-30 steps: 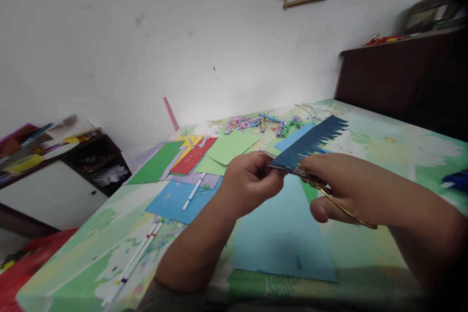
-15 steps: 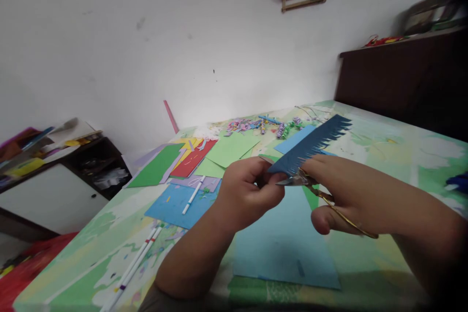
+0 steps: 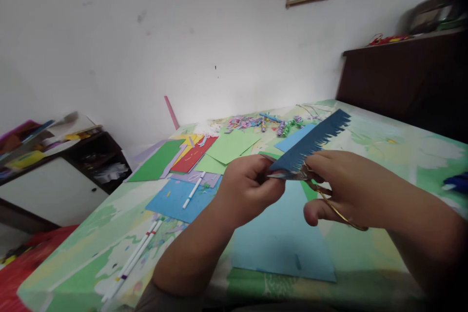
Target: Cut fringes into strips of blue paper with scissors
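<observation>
My left hand pinches the near end of a dark blue paper strip with a fringe cut along its upper edge; the strip slants up and to the right above the table. My right hand grips gold-handled scissors, whose blades meet the strip's lower edge close to my left fingers. Both hands hover over a light blue paper sheet lying on the green patterned table.
Green, red, yellow, purple and blue paper sheets lie spread at the table's middle left. White pens lie near the front left edge, another pen on a blue sheet. Curled paper scraps sit by the wall. A dark cabinet stands right, a low shelf left.
The strip and both hands have shifted slightly; the scissor blades have moved a little nearer my left fingers along the strip's edge.
</observation>
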### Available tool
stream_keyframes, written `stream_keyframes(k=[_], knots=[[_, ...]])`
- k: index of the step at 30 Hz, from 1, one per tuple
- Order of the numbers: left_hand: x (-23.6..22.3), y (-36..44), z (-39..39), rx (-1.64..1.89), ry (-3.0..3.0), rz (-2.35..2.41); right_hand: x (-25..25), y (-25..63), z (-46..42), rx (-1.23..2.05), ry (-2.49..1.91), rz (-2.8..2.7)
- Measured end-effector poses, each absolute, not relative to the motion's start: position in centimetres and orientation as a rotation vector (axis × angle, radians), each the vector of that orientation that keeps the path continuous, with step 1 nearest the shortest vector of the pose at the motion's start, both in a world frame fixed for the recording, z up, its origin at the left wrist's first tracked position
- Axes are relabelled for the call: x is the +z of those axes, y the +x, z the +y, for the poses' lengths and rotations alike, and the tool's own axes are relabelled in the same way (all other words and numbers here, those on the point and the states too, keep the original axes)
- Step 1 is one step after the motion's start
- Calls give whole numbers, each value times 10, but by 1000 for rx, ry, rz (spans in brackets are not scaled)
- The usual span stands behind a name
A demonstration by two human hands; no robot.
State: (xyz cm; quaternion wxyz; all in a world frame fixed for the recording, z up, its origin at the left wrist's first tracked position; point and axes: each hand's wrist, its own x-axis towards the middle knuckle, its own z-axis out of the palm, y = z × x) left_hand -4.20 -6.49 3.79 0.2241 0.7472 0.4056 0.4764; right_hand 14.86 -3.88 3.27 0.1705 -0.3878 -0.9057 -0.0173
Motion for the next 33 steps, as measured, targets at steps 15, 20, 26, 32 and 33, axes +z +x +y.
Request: stream_keyframes(k=[15, 20, 26, 32, 33], knots=[[32, -43, -63, 1317, 1944, 1008, 34, 150, -32, -124, -1102, -2618], [36, -45, -66, 1284, 1958, 992, 36, 152, -33, -163, -1046, -2634], [38, -46, -68, 1368, 1854, 1072, 39, 155, -41, -200, -1027, -2603], [34, -46, -71, 1412, 2042, 1088, 39, 155, -47, -156, -990, -2638], [33, -45, -71, 1411, 2065, 1099, 40, 154, -47, -155, -997, -2638]])
